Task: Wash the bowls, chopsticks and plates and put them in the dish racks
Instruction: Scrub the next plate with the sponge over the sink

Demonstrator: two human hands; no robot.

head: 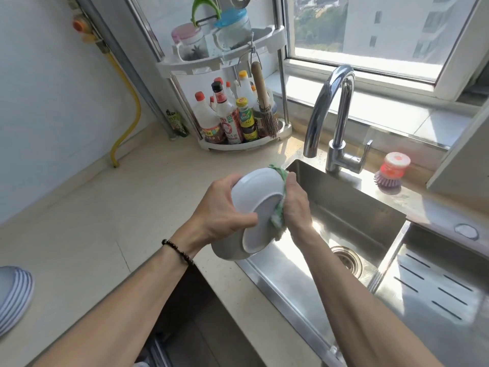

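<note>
A white bowl (pixel 248 205) is held on its side above the left edge of the steel sink (pixel 352 207), its base ring turned toward me. My left hand (pixel 225 207) grips the bowl from the left, thumb across the base. My right hand (pixel 295 205) holds a green and yellow sponge (pixel 277 215) pressed against the bowl's right side and base. A stack of white plates (pixel 14 295) lies on the counter at the far left edge.
A chrome faucet (pixel 333 112) arches over the sink. A corner shelf (pixel 232 107) holds sauce bottles and a brush. A red-topped dish brush (pixel 391 170) stands behind the sink. A slotted steel drain tray (pixel 436 287) sits at right.
</note>
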